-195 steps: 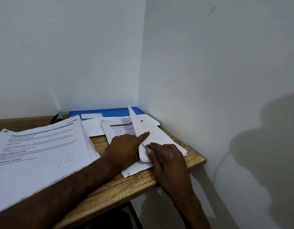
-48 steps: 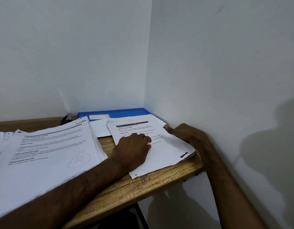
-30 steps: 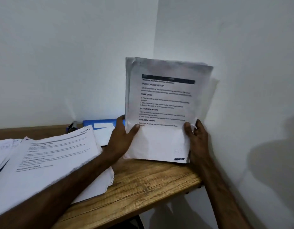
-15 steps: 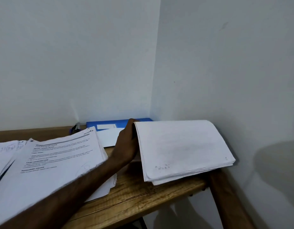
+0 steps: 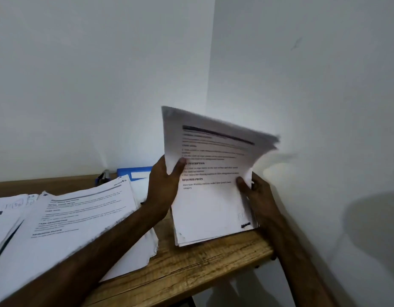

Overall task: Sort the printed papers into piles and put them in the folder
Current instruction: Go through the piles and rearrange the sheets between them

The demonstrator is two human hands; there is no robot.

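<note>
I hold a stack of printed papers upright, its bottom edge resting on the wooden table near the right corner. My left hand grips the stack's left edge, thumb on the front page. My right hand grips the right edge, thumb on the front. The top right corner of the stack is blurred. A blue folder lies flat at the back against the wall, partly hidden by my left hand. A larger pile of printed papers lies on the table to the left.
More sheets overlap at the far left edge. A small dark and blue object sits at the back wall beside the folder. White walls meet in a corner right behind the table. The table's right end stops near my right forearm.
Half a second ago the stack lay tipped over, blank back up, held by my left hand. Now it stands upright with the printed side facing me and both hands on its edges.
</note>
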